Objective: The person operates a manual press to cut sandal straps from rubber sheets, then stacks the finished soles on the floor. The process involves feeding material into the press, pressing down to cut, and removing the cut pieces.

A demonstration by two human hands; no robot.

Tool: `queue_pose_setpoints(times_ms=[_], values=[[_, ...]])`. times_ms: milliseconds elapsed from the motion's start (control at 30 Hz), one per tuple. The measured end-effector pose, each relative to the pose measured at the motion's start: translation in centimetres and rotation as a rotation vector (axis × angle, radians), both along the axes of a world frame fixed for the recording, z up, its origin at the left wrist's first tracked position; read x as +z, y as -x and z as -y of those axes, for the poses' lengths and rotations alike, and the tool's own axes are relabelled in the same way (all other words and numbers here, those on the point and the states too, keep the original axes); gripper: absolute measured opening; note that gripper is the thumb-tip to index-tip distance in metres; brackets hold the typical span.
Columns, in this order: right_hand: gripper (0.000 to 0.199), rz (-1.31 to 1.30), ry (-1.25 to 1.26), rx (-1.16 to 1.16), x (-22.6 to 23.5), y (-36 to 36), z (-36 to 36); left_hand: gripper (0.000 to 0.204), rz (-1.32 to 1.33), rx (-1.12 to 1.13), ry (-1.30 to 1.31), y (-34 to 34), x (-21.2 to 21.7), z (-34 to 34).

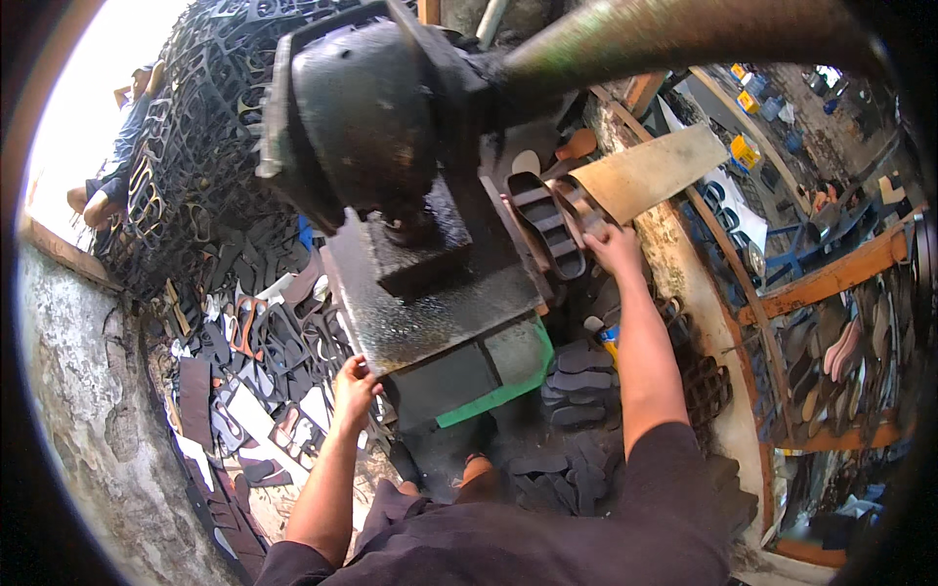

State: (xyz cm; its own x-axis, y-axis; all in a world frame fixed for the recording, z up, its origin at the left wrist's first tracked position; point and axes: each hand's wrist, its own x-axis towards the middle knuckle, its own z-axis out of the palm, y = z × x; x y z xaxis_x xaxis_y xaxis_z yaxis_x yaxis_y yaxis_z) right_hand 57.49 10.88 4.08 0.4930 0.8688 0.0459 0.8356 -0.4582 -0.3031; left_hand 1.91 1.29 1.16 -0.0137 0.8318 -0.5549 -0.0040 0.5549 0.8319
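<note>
I'm probably handling a barred sole die (549, 230) beside the press (362, 107).
It's lying off the press plate's (430, 337) right edge; my right hand (616, 251) is grasping the curved metal band (580, 207) alongside. My left (356, 389) is hovering around the lower-left corner, grip unclear. Next is likely calling for steady alignment. A wooden rack (831, 279) is holding sole pieces (842, 350).

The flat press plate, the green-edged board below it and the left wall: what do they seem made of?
Press plate: likely metal; dark, worn, with glinting highlights. Green-edged board: perhaps plastic, given its bright, even green rim. Left wall: apparently plaster or concrete; matt, rough, blotched.
</note>
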Motion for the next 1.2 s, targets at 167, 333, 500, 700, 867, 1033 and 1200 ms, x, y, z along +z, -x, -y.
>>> queue_pose_setpoints(times_ms=[167,333,500,700,867,1033,1200], values=[[0.050,-0.717,-0.200,-0.003,4.1,6.5,12.0,0.041,0.030,-0.077,0.116,3.6,2.1,1.7],[0.048,-0.741,-0.367,0.293,10.9,32.6,24.7,0.039,0.232,-0.170,0.148,8.7,0.6,3.4],[0.046,-0.541,-0.308,0.340,5.4,46.7,24.4,0.040,0.296,-0.165,0.158,9.4,0.0,3.5],[0.051,-0.201,-0.325,0.299,0.8,49.4,21.9,0.044,0.321,-0.173,0.139,8.7,0.1,3.1],[0.071,-0.172,-0.272,0.295,-0.1,47.9,21.7,0.056,0.266,-0.196,0.087,7.1,1.9,2.8],[0.118,-0.326,-0.176,0.189,0.9,42.1,24.6,0.061,0.256,-0.240,0.049,1.9,3.1,0.3],[0.109,-0.194,-0.161,0.251,-0.7,38.8,24.7,0.053,0.308,-0.363,0.084,1.6,1.7,-1.7]])
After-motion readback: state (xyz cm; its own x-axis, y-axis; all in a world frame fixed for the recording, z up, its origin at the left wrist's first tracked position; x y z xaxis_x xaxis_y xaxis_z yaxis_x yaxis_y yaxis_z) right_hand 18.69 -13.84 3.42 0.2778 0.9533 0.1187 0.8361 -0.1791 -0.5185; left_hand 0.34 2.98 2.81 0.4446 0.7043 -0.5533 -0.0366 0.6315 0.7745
